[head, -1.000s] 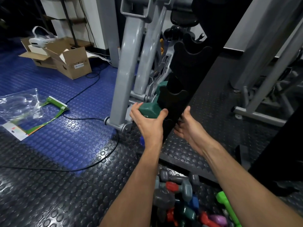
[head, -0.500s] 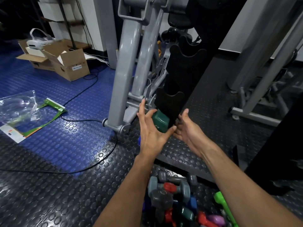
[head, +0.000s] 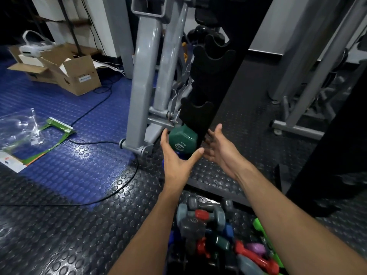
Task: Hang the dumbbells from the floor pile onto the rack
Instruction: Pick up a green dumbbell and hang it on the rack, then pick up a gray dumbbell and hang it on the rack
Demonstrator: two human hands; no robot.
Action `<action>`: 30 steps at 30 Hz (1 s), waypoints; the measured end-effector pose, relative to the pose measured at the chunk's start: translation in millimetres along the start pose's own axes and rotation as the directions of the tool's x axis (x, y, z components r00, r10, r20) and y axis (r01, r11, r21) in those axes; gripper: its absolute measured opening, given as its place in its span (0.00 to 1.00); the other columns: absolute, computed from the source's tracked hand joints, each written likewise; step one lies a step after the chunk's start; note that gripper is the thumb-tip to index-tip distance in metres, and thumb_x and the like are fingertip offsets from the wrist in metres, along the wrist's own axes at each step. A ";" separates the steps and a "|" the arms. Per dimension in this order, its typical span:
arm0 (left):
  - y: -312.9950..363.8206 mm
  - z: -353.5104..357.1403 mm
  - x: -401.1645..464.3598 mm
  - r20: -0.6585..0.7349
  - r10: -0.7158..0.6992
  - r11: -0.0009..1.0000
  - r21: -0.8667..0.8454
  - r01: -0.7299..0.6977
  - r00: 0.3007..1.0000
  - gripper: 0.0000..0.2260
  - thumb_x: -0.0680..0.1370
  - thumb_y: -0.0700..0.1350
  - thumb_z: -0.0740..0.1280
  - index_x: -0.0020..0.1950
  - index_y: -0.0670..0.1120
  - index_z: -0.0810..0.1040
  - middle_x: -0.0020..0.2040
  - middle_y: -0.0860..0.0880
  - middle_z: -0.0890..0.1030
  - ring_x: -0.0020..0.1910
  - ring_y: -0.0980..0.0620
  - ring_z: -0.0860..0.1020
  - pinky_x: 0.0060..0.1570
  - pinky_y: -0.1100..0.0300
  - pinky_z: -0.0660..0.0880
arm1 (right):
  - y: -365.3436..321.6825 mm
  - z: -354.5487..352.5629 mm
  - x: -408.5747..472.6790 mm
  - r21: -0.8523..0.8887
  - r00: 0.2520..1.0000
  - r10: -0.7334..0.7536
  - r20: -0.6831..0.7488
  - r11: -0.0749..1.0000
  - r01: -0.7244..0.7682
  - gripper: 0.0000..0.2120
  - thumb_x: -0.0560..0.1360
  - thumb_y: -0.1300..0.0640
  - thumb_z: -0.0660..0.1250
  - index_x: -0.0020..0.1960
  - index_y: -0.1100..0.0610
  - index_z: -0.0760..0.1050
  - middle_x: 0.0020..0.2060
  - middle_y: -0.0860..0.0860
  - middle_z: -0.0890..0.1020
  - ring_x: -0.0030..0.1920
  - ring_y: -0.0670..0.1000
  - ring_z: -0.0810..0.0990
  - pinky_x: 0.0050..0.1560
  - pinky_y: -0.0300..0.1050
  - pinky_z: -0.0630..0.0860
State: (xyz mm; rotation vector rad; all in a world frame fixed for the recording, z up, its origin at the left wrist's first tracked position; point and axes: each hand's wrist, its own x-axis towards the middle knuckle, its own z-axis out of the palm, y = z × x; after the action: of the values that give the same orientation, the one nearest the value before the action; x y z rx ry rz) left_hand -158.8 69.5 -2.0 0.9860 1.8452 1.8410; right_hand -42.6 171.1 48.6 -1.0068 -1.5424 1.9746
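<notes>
Our left hand (head: 176, 155) and right hand (head: 220, 149) flank the green dumbbell (head: 181, 140) low on the rack (head: 208, 80), fingers spread; we should check it sits squarely before withdrawing.

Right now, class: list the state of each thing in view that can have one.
green dumbbell: seated low on the rack
left hand: open, around the dumbbell's end
right hand: open, holding nothing
rack: upper cradles empty
cardboard box: flaps open
</notes>
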 end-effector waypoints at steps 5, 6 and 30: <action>-14.8 -1.3 -26.8 0.016 -0.118 0.993 0.022 0.118 0.993 0.59 0.67 0.62 0.82 0.85 0.55 0.46 0.84 0.53 0.56 0.82 0.56 0.58 0.81 0.52 0.58 | 12.0 -12.5 -7.7 -0.068 0.996 0.054 -0.064 0.996 -0.059 0.39 0.80 0.28 0.48 0.83 0.50 0.60 0.77 0.57 0.71 0.73 0.59 0.74 0.75 0.62 0.68; -17.4 0.2 -31.0 -0.010 -0.125 0.991 0.053 0.125 0.992 0.58 0.68 0.63 0.81 0.85 0.54 0.46 0.85 0.52 0.54 0.83 0.54 0.56 0.80 0.52 0.57 | 15.7 -16.3 -9.2 -0.091 0.994 0.069 -0.090 0.993 -0.077 0.39 0.80 0.28 0.48 0.82 0.51 0.61 0.75 0.57 0.73 0.70 0.57 0.77 0.73 0.61 0.70; -142.3 57.0 -30.3 0.186 -0.702 0.465 0.851 0.244 0.688 0.14 0.79 0.55 0.67 0.51 0.44 0.78 0.59 0.43 0.82 0.58 0.42 0.81 0.57 0.52 0.77 | 214.4 -137.5 -8.7 -0.496 0.815 0.395 -0.424 0.652 -0.574 0.17 0.81 0.43 0.66 0.50 0.59 0.78 0.48 0.57 0.81 0.47 0.55 0.79 0.47 0.43 0.71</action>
State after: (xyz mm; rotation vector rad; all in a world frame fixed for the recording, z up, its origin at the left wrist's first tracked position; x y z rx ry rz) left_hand -130.8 102.6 -152.1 0.8849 2.2244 0.2728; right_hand 87.9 191.6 -169.4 -2.0765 -1.9226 1.5121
